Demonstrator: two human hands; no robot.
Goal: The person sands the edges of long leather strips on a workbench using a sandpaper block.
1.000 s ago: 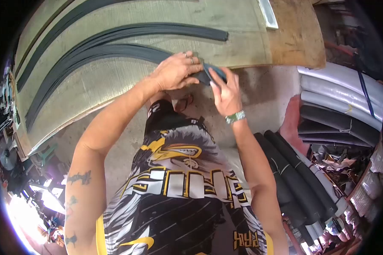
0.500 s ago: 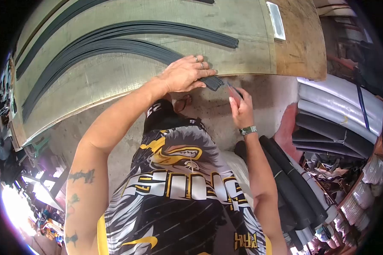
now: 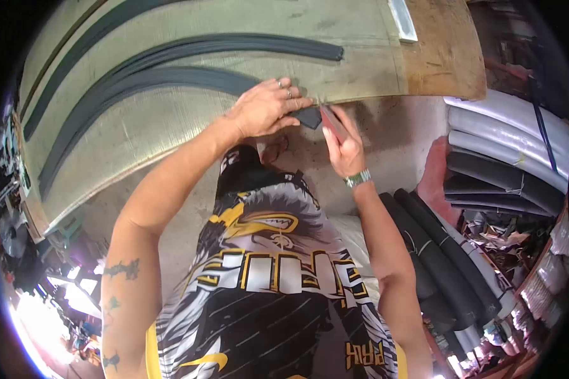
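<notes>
My left hand (image 3: pixel 269 107) lies over the right part of a bundle of dark grey strips (image 3: pixel 189 77), its fingers on top and the thumb at the table's front edge. The cut-looking end of that bundle (image 3: pixel 309 118) juts out past the table edge, just beyond my fingertips. In my right hand (image 3: pixel 346 146) is a slim, flat red tool (image 3: pixel 333 124), gripped between thumb and fingers. Its narrow end points up, right at the bundle's end; motion blur softens its tip.
Behind lie a second bundle of strips (image 3: pixel 246 43) and a third (image 3: pixel 98 60) on the table (image 3: pixel 171 123). A pale metal bar (image 3: pixel 402 20) sits at the table's right. Silver rolls (image 3: pixel 509 136) and dark rolls (image 3: pixel 446 265) stand to my right.
My right hand has moved left and slightly up, bringing the red tool against the bundle's end. The left hand keeps its hold on the strips; the whole view has shifted a little.
</notes>
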